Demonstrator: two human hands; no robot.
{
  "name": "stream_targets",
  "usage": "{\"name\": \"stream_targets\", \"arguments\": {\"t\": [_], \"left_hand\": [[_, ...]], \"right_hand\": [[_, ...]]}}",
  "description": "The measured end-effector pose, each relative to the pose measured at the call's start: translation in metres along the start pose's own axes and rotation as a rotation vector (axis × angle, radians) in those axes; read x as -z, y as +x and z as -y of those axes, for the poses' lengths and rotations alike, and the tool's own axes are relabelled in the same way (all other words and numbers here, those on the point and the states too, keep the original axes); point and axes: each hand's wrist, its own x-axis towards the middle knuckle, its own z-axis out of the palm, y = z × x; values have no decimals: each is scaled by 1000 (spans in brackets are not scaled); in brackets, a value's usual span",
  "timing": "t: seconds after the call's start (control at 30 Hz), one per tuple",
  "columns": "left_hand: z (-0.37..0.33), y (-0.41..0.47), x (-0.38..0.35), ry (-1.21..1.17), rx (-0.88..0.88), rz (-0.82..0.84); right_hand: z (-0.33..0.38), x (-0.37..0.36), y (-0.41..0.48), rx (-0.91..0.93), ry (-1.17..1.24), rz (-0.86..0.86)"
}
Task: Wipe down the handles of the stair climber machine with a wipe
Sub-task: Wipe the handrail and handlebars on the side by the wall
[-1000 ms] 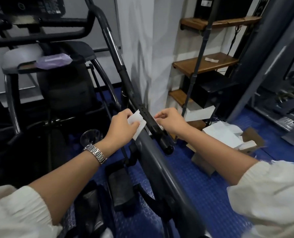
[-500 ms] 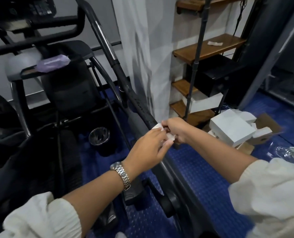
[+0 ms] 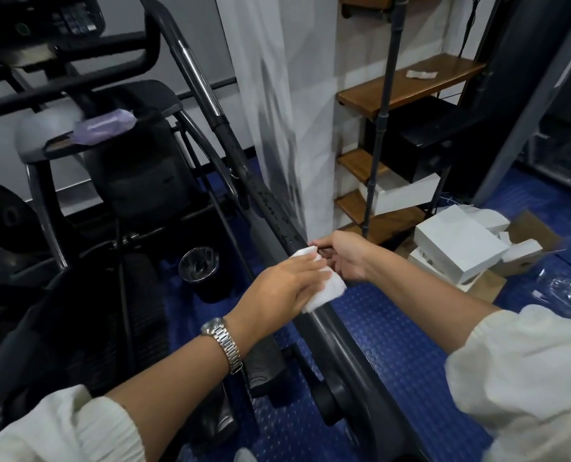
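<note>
- Spreading left hand (image 3: 287, 288) flat over the wipe (image 3: 327, 293) now, instead of pinching it fingertip to fingertip with right hand (image 3: 349, 260) as half a second ago.
- Showing more of the wipe than before, sticking out past the palm's right edge.
- Meeting both hands on top of the handle (image 3: 271, 205), versus keeping them apart on either side of it a second ago.
- Laying left fingers nearly straight across the wipe, pressing it onto the handle, not curling round it; wearing metal watch (image 3: 226, 341) on the wrist.
- Curling right fingers at the handle's far side, pinching the wipe's far end, just beside left fingertips.
- Reaching both forearms forward, white sleeves (image 3: 67, 428) pushed up.
- Sitting left of the handle, low in the machine: dark cup (image 3: 199, 266), shiny inside, contents unclear.
- Lying on the machine's grey ledge: purple packet (image 3: 106, 128).
- Holding white boxes (image 3: 457, 248): open cardboard box (image 3: 527, 228) on the blue floor (image 3: 394, 345), right of the hands.
- Carrying another white box: lower wooden shelf (image 3: 394, 221).
</note>
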Motion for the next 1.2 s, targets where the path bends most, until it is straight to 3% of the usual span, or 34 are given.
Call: {"name": "stream_targets", "arguments": {"t": [0.13,0.27,0.33,0.43,0.53,0.63,0.77,0.93,1.07,1.2], "left_hand": [[1,4,-3,38,70,-70],[-4,-2,-6,100,-71,-61],[3,-1,-4,86,-57,-63],[14,9,-2,44,123,-128],[4,8,-8,60,33,-94],[-2,5,-8,49,-39,-29],[14,25,1,76,172,-75],[-16,1,-19,58,181,-123],[-3,30,-12,43,449,-108],[6,28,-13,54,453,-130]], "right_hand": [[14,-9,2,287,-293,-81],[34,-10,8,617,-789,-53],[44,-5,13,651,-957,10],[51,4,19,661,-1139,109],[53,10,25,678,-1293,155],[57,9,26,712,-1373,154],[62,12,25,721,-1433,176],[62,15,25,774,-1508,190],[61,17,24,781,-1523,193],[59,17,23,787,-1522,203]]}}
